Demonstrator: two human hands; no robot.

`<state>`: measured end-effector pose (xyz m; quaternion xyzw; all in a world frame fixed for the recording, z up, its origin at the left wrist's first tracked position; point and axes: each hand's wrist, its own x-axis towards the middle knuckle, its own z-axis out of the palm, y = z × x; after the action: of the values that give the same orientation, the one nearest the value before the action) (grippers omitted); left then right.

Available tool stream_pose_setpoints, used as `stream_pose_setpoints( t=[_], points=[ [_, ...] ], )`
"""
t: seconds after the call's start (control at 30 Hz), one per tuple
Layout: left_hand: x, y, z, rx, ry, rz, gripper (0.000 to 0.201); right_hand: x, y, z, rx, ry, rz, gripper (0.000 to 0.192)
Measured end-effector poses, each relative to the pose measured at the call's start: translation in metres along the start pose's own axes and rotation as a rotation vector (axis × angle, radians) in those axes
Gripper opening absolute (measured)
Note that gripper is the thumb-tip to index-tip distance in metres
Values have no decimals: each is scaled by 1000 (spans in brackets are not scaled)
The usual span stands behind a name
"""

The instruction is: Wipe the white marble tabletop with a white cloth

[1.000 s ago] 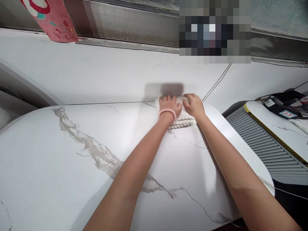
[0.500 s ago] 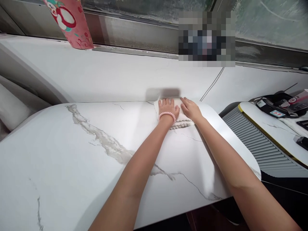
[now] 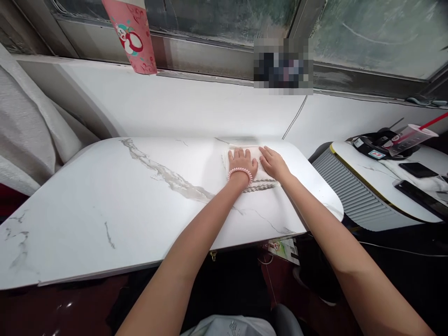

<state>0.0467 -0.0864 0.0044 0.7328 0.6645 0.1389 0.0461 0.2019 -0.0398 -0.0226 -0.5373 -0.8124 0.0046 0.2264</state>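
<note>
pressing left hand [image 3: 242, 162], right hand [image 3: 274, 163] flat on folded cloth [image 3: 261, 179]

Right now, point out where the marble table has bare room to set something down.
The marble table lies bare from its left end to the grey vein, and along the near edge below the forearms. The far right is taken: left hand and right hand press a folded white cloth. The side table is crowded.

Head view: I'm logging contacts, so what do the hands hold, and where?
Nothing gripped: left hand and right hand press flat on the folded white cloth, atop its far part.
</note>
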Motion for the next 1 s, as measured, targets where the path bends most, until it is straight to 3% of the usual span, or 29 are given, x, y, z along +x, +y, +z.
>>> stream_pose_setpoints(
  t=[0.2, 0.3, 0.4, 0.47, 0.57, 0.7, 0.77, 0.87, 1.0],
  points=[
    [-36, 11, -7, 21, -27, 39, 61, -45, -28, -21, -17, 114, -60, 43],
    [-55, 18, -11, 49, -63, 38, 62, -60, -44, -37, -13, 5, -47, 38],
    [-74, 24, -15, 75, -122, 13, 64, -59, -59, -57, -32, -116, 88, 22],
    [-87, 26, -18, 84, -143, 0, 64, -54, -69, -67, 198, -78, 194, 12],
    [-102, 24, -21, 66, -126, 1, 65, -52, -85, -71, 777, 51, 260, 21],
    [-110, 16, -23, 26, -78, 15, 63, -68, -101, -58, 1711, 158, 381, 32],
    [-110, 15, -23, 30, -59, 15, 63, -78, -101, -51, 2020, 236, 518, 28],
    [-109, 15, -24, 44, -61, 11, 63, -89, -95, -49, 2188, 297, 621, 27],
    [-108, 15, -24, 50, -77, -1, 63, -102, -89, -55, 2100, 278, 639, 26]
  ],
)
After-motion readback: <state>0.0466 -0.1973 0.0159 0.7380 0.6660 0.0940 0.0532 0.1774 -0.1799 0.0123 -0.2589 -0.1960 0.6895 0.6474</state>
